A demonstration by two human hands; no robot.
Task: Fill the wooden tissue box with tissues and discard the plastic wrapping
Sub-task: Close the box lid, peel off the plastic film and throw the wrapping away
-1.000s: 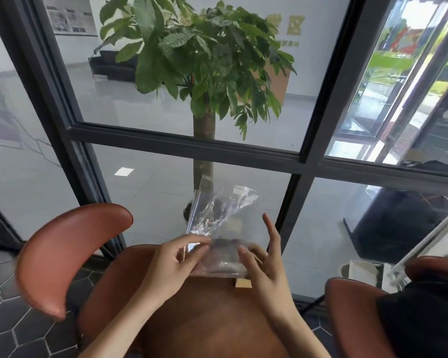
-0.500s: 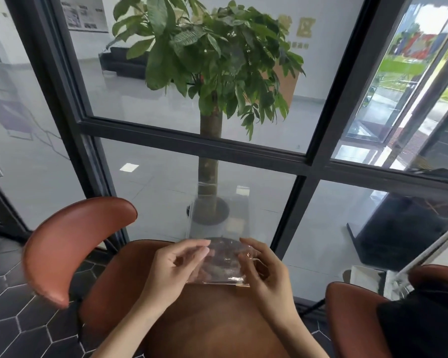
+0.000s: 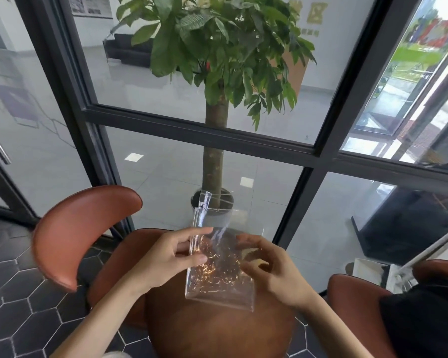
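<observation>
While flattened over the table [image 3: 217, 332]:
Wrapping [image 3: 219, 270]: light, limp, slippery, crinkly
Left hand [image 3: 171, 257]: pinching left edge
Right hand [image 3: 272, 267]: fingers curled on right edge
Hold: both side edges

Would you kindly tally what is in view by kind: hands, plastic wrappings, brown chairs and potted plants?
Hands: 2, left and right
Plastic wrapping: 1
Brown chairs: 2, and
Potted plant: 1
Total: 6

Two bare forearms — no sleeves

Left hand [image 3: 171, 257] and right hand [image 3: 274, 270] wear no gloves, rings or watch — plain short nails.
</observation>
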